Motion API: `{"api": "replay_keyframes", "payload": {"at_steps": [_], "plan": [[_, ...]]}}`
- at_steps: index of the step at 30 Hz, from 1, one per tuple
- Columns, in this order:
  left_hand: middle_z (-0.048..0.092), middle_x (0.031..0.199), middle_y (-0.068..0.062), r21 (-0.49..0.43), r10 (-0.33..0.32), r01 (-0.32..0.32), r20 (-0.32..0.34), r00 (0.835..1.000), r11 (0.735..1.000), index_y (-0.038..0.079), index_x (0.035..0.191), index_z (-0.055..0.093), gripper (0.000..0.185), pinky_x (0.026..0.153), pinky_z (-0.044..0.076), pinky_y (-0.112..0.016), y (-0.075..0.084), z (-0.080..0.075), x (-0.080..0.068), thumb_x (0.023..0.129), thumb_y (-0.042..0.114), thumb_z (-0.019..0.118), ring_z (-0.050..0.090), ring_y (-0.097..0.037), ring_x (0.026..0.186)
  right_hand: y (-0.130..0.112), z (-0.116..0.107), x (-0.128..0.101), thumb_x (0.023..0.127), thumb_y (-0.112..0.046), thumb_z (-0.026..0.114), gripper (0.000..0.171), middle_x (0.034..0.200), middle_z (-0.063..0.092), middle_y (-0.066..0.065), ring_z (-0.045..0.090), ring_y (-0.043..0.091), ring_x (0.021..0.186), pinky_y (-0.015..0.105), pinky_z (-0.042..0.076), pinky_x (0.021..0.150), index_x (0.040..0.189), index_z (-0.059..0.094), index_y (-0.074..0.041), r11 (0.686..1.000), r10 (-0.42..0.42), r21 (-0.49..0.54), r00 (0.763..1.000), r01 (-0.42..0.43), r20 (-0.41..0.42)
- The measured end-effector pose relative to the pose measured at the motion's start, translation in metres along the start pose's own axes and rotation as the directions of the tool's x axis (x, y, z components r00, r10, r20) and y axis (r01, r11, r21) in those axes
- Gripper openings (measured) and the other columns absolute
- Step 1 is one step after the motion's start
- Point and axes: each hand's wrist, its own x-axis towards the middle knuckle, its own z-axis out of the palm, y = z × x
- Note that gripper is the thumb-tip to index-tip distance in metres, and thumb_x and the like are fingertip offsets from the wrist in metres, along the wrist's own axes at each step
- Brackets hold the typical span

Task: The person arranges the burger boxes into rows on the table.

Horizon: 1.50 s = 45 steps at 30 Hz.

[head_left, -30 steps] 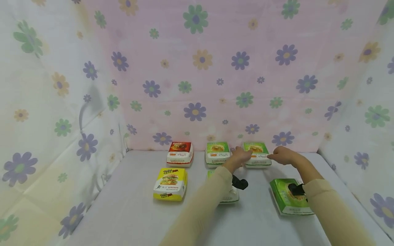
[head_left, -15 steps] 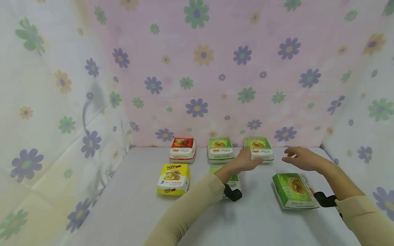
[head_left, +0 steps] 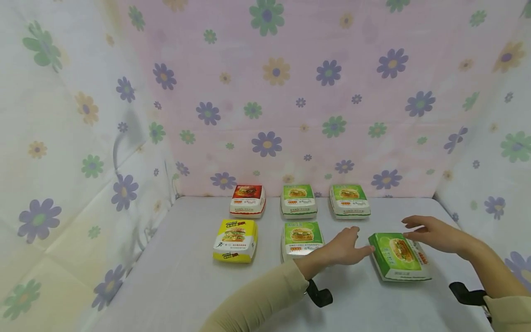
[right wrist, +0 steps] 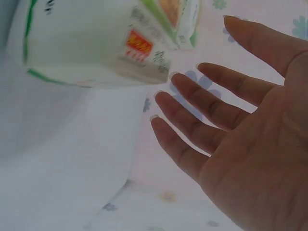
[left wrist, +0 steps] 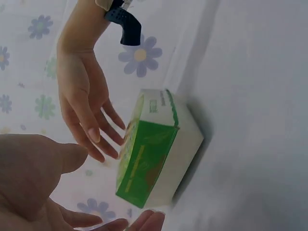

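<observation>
Both hands have drawn back from the far right green box (head_left: 350,200), which they flanked a second ago, and now bracket the skewed green box (head_left: 399,256) at the near right of the grey table (head_left: 186,286). The left hand (head_left: 346,248) lies with straight, relaxed fingers, its fingertips at or just beside the box's left edge; whether they touch cannot be told. The right hand (head_left: 433,233) hovers spread and flat over the box's far right corner, holding nothing. The left wrist view shows the same green box (left wrist: 156,149) resting on the cloth with the right hand (left wrist: 84,98) open beside it; the right wrist view shows the open right hand (right wrist: 240,130) apart from a blurred box. The released far box now stands squarely in the far row beside a second green box (head_left: 298,200) and a red box (head_left: 247,201). In the near row sit a yellow box (head_left: 235,240) and a middle green box (head_left: 301,238). Judged from this, attention has passed from the aligned far box to the one box lying askew.
</observation>
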Motion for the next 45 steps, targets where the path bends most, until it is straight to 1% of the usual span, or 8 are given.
{"api": "replay_keyframes", "payload": {"at_steps": [3, 8, 15, 21, 30, 34, 39, 45], "plan": [[0.057, 0.141, -0.005, -0.063, -0.016, 0.016, 0.006, 1.0, 0.998, 0.008, 0.153, 0.041, 0.066, 0.099, 0.051, -0.03, 0.001, 0.012, -0.002, 0.101, 0.042, 0.064, 0.053, -0.015, 0.131, 0.011, 0.004, -0.004, 0.105, -0.028, 0.057, 0.056, 0.137, 0.051, 0.039, 0.057, 0.052, 0.119, 0.06, 0.055, 0.088, 0.143, 0.045, 0.012, 0.999, 0.008, 0.047, 1.0, -0.008, -0.001], [0.057, 0.139, -0.002, -0.169, -0.092, 0.086, -0.027, 0.995, 0.982, 0.011, 0.152, 0.042, 0.068, 0.099, 0.053, -0.034, 0.0, 0.032, 0.001, 0.097, 0.041, 0.069, 0.054, -0.015, 0.128, 0.024, 0.014, -0.007, 0.107, -0.027, 0.055, 0.058, 0.141, 0.047, 0.041, 0.054, 0.056, 0.122, 0.061, 0.054, 0.089, 0.146, 0.041, 0.012, 0.992, 0.004, 0.125, 1.0, -0.004, 0.004], [0.055, 0.14, -0.008, -0.266, -0.217, 0.192, -0.07, 0.974, 0.945, 0.008, 0.151, 0.042, 0.078, 0.103, 0.05, -0.038, 0.007, 0.058, 0.012, 0.091, 0.045, 0.076, 0.054, -0.02, 0.127, 0.033, 0.018, -0.008, 0.107, -0.026, 0.053, 0.06, 0.147, 0.038, 0.043, 0.047, 0.058, 0.128, 0.06, 0.054, 0.09, 0.147, 0.037, 0.015, 0.974, 0.031, 0.222, 0.998, -0.041, 0.047], [0.057, 0.126, -0.009, -0.279, -0.226, 0.201, -0.06, 0.972, 0.939, 0.005, 0.139, 0.048, 0.068, 0.095, 0.051, -0.033, 0.013, 0.07, 0.015, 0.09, 0.042, 0.077, 0.055, -0.016, 0.106, 0.037, 0.02, -0.007, 0.106, -0.027, 0.055, 0.061, 0.146, 0.042, 0.04, 0.052, 0.051, 0.127, 0.055, 0.054, 0.09, 0.147, 0.037, 0.015, 0.968, 0.057, 0.243, 0.997, -0.07, 0.059], [0.059, 0.119, -0.01, -0.279, -0.188, 0.179, -0.007, 0.982, 0.943, 0.006, 0.133, 0.053, 0.053, 0.082, 0.051, -0.032, 0.01, 0.069, 0.011, 0.096, 0.039, 0.071, 0.054, -0.016, 0.094, 0.039, 0.019, -0.007, 0.106, -0.028, 0.056, 0.061, 0.143, 0.044, 0.04, 0.057, 0.045, 0.121, 0.049, 0.055, 0.088, 0.146, 0.039, 0.016, 0.966, 0.087, 0.237, 0.994, -0.102, 0.072], [0.062, 0.122, -0.008, -0.263, -0.161, 0.154, -0.004, 0.987, 0.953, 0.008, 0.135, 0.056, 0.047, 0.085, 0.051, -0.031, 0.006, 0.064, 0.011, 0.1, 0.038, 0.065, 0.056, -0.013, 0.098, 0.038, 0.017, -0.007, 0.106, -0.03, 0.057, 0.06, 0.136, 0.05, 0.037, 0.06, 0.041, 0.117, 0.047, 0.057, 0.088, 0.141, 0.045, 0.017, 0.974, 0.121, 0.185, 0.99, -0.133, 0.073], [0.064, 0.116, -0.004, -0.273, -0.186, 0.171, -0.031, 0.982, 0.947, 0.009, 0.136, 0.059, 0.043, 0.083, 0.053, -0.033, -0.001, 0.053, 0.012, 0.103, 0.037, 0.059, 0.057, -0.013, 0.098, 0.035, 0.016, -0.007, 0.104, -0.032, 0.059, 0.06, 0.127, 0.059, 0.027, 0.062, 0.03, 0.108, 0.044, 0.058, 0.085, 0.135, 0.049, 0.019, 0.978, 0.16, 0.121, 0.982, -0.172, 0.099], [0.064, 0.111, -0.004, -0.282, -0.21, 0.194, -0.027, 0.977, 0.94, 0.01, 0.138, 0.058, 0.044, 0.079, 0.054, -0.035, -0.003, 0.048, 0.014, 0.104, 0.038, 0.058, 0.058, -0.015, 0.094, 0.031, 0.012, -0.01, 0.104, -0.034, 0.059, 0.062, 0.126, 0.058, 0.029, 0.061, 0.033, 0.11, 0.048, 0.058, 0.086, 0.134, 0.048, 0.019, 0.978, 0.166, 0.108, 0.978, -0.18, 0.124]]}}
